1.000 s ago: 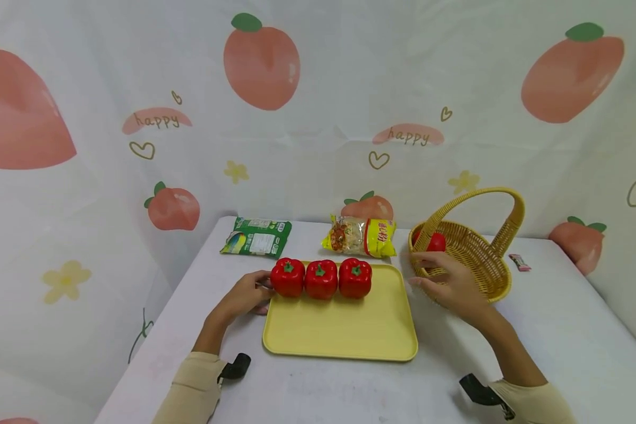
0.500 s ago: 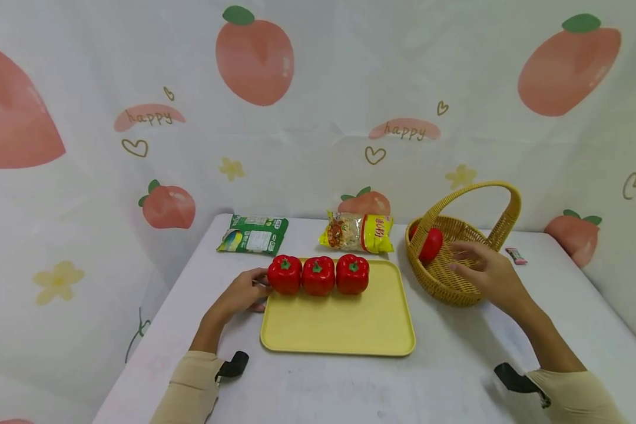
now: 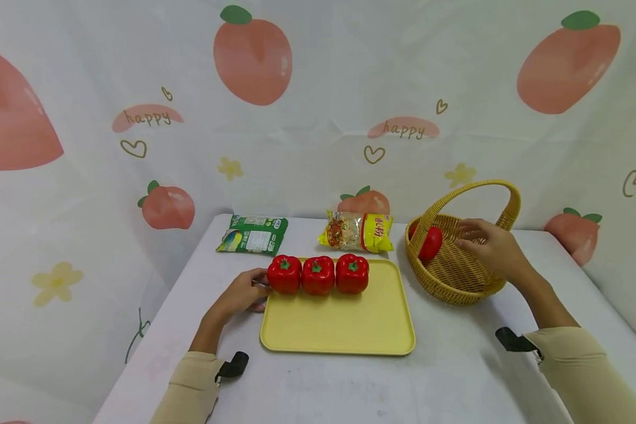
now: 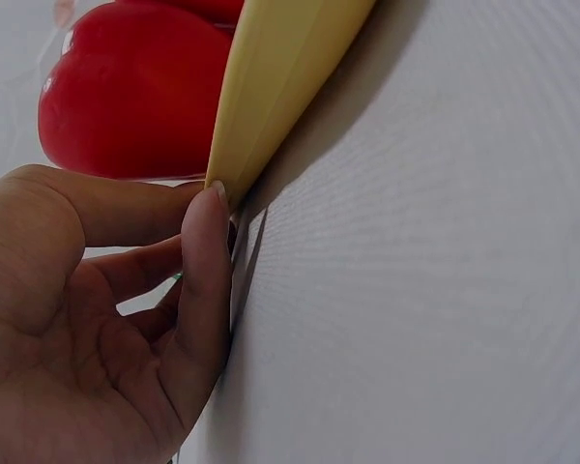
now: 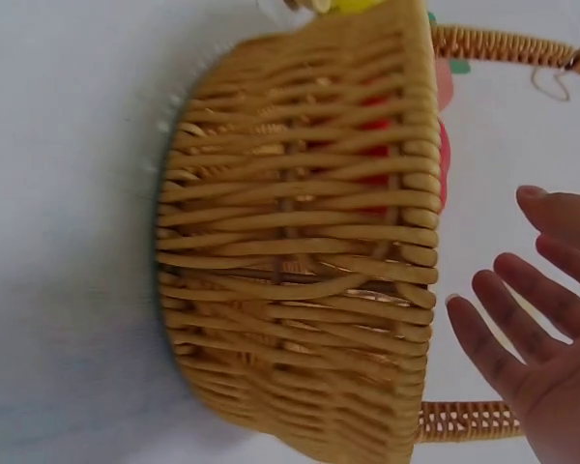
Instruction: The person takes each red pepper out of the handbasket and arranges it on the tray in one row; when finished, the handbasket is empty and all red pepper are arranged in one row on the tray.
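My left hand [image 3: 242, 292] pinches the left rim of a yellow tray [image 3: 339, 330] between thumb and forefinger; the left wrist view has the thumb tip right at the tray's edge. Three red bell peppers [image 3: 318, 275] with green stems stand in a row along the tray's far left part, the leftmost close to my left fingers. Over the right part of a wicker basket [image 3: 447, 294] hovers my right hand [image 3: 495, 250], fingers spread and holding nothing. Inside the basket, on the left, lies a glossy red piece [image 3: 430, 244], partly hidden by the handle.
Behind the tray lie a green packet [image 3: 257, 234] and a yellow packet with a clear window [image 3: 357, 231]. The basket's tall handle [image 3: 477, 185] arches over its opening. A patterned cloth backdrop [image 3: 318, 118] closes off the table's far side.
My right hand has moved right, from the basket's left rim to over its right part. The red piece in the basket shows more fully. The left hand stays at the tray.
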`<state>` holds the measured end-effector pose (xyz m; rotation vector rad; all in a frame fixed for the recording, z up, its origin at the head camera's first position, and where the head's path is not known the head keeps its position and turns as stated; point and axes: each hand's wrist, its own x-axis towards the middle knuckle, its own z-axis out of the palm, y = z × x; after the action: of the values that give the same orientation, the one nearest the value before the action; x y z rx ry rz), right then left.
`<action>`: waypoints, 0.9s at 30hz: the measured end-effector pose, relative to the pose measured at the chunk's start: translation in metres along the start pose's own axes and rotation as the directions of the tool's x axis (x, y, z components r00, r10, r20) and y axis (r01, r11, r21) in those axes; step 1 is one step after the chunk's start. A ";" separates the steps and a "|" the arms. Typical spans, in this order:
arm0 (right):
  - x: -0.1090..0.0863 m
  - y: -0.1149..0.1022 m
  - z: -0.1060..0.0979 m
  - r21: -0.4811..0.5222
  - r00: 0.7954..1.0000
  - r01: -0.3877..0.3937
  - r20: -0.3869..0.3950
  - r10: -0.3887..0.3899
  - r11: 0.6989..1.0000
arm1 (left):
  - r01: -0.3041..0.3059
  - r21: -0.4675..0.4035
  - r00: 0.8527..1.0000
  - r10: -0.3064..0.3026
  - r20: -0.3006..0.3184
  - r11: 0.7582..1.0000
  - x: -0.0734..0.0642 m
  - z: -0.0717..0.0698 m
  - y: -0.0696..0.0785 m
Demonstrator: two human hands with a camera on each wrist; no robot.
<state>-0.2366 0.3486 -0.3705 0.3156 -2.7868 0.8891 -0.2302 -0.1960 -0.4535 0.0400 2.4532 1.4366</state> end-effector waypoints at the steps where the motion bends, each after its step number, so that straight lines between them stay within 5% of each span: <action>1: 0.003 0.000 0.000 0.006 1.000 -0.008 0.012 0.008 1.000 | 0.001 -0.001 1.000 -0.001 -0.001 1.000 0.000 0.000 0.000; 17: 0.041 -0.001 0.019 0.156 0.958 -0.158 0.265 0.113 0.975 | -0.005 -0.005 1.000 0.005 -0.004 1.000 0.000 0.000 -0.002; 27: 0.049 0.007 0.033 0.093 0.952 -0.115 0.296 0.083 0.989 | -0.008 -0.002 1.000 0.008 -0.013 1.000 -0.002 0.000 0.000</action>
<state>-0.2897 0.3279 -0.3887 0.3524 -3.0518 1.1037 -0.2283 -0.1959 -0.4531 0.0395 2.4644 1.4478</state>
